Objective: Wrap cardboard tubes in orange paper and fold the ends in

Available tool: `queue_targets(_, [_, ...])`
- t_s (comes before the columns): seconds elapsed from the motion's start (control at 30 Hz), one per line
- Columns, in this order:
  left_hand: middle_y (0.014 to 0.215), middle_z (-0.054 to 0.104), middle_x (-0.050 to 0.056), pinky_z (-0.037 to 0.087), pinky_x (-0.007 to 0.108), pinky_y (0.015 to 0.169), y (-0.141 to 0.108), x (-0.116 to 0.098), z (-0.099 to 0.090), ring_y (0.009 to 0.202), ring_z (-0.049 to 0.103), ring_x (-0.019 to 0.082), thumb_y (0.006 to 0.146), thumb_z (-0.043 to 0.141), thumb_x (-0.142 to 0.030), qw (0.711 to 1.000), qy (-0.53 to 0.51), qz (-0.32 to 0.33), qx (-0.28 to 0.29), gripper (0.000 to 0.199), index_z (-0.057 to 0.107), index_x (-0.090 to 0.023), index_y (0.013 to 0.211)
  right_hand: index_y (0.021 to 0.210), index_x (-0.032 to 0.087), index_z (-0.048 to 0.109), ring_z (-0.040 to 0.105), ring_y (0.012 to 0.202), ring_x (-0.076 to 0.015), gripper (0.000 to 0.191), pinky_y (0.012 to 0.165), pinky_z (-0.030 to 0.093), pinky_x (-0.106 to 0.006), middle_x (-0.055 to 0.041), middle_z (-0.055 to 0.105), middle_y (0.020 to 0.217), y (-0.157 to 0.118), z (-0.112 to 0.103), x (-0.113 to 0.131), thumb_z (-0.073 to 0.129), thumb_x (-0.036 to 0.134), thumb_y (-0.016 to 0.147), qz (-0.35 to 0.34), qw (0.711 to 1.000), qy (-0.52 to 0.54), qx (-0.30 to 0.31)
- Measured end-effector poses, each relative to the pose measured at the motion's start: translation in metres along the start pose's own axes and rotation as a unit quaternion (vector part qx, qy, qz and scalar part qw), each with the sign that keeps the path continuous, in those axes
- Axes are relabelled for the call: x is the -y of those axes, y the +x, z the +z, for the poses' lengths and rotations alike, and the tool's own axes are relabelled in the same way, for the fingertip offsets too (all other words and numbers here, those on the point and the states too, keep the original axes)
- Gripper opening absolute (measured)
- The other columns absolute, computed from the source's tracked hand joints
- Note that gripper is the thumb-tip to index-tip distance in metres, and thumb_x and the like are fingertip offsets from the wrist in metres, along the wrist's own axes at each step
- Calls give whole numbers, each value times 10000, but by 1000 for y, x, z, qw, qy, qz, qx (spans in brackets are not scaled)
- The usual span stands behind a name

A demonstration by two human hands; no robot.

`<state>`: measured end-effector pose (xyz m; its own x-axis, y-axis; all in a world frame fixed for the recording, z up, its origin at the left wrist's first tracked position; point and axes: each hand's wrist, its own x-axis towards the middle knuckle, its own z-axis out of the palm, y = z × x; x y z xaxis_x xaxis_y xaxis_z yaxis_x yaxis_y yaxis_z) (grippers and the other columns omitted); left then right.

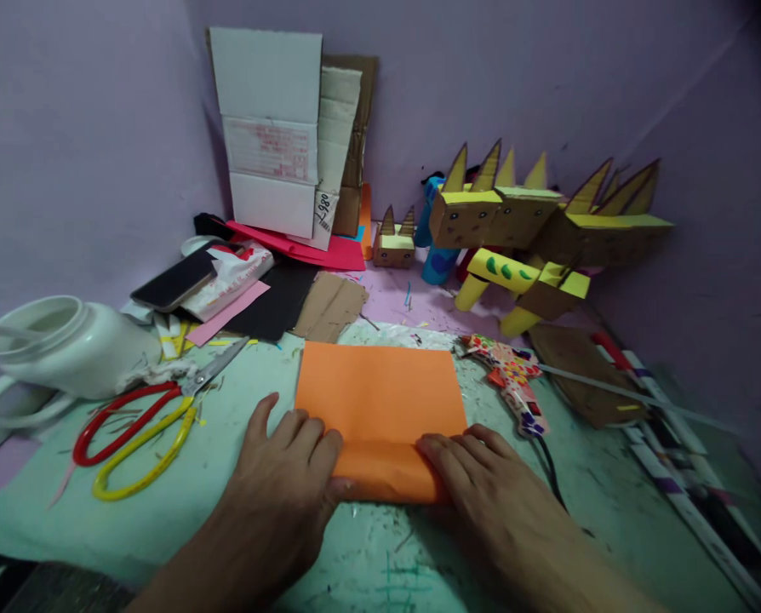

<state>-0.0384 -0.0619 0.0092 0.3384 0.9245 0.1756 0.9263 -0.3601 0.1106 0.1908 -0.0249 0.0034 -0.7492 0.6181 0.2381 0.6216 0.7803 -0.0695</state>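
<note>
At the middle of the head view, an orange sheet lies on the green-covered bench, just in front of the person, its near part bent into a soft, rounded curl. The left hand is closed on the near left corner, fingers bent over the paper and thumb at its near edge. The right hand is closed on the near right corner, its fingers lying over the curl; its thumb is hidden. The step in hand looks like bending or rolling the near edge away from the body. From here, keeping that curl straight would call for even pressure from both sides, with the edges lined up; uneven pressure could skew or crease it.

Left of the sheet, red-and-yellow-handled scissors lie with blades pointing away, beside a white jug. A brown cardboard scrap lies beyond the sheet, next to a black sheet. A patterned glue gun rests just right of the paper, with markers farther right. Spiked cardboard figures stand near the wall.
</note>
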Motion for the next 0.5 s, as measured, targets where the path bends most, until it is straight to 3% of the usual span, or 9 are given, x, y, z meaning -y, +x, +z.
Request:
queue_targets(0.17, [776, 609, 46, 275, 578, 940, 7, 4, 1, 772, 486, 262, 845, 418, -255, 999, -16, 8, 38, 208, 614, -185, 848, 1085, 93, 540, 632, 796, -252, 317, 846, 355, -437, -89, 686, 927, -3, 5, 2, 559, 217, 794, 21, 1000, 1, 9])
queue_targets(0.27, [767, 603, 44, 271, 575, 942, 8, 5, 2, 758, 477, 257, 850, 415, -269, 999, -15, 12, 46, 206, 604, -189, 834, 1096, 101, 544, 619, 831, -256, 333, 860, 337, -447, -98, 670, 948, -4, 6, 2, 423, 353, 916, 26, 1000, -8, 1])
queue_targets(0.4, [746, 601, 37, 267, 576, 944, 9, 5, 2, 751, 484, 255, 863, 400, -279, 999, -7, 15, 38, 221, 597, -196, 806, 1101, 90, 578, 585, 952, -297, 618, 881, 315, -468, -148, 662, 1062, 3, 3, 8, 173, 530, 948, 54, 996, -59, -38])
queue_targets(0.5, [729, 607, 36, 292, 569, 925, 7, 5, 2, 735, 502, 254, 870, 381, -273, 1000, 4, 24, 16, 247, 604, -195, 800, 1210, 68, 530, 523, 1106, -304, 649, 939, 281, -467, -159, 611, 1219, 13, 3, 22, 172, 540, 946, 29, 995, -79, -49])
